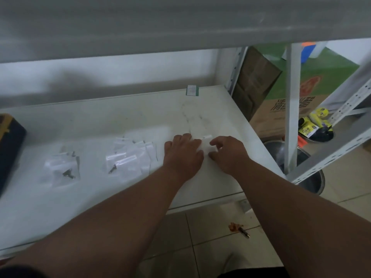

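— Where is the bag [206, 146]?
— On the bench [220, 117], at its right end. My left hand [183, 152] lies flat, fingers released, pinning it. My right hand [228, 152] pinches its edge, likely to seal it. The other bags [128, 157] wait leftward.

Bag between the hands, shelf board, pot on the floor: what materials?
Bag: seemingly thin clear plastic film, pale and see-through, though blurred. Shelf board: smooth white, matte, scuffed with grey marks; painted metal or laminate, can't tell which. Pot: likely stainless steel, judging by its shiny grey rim.
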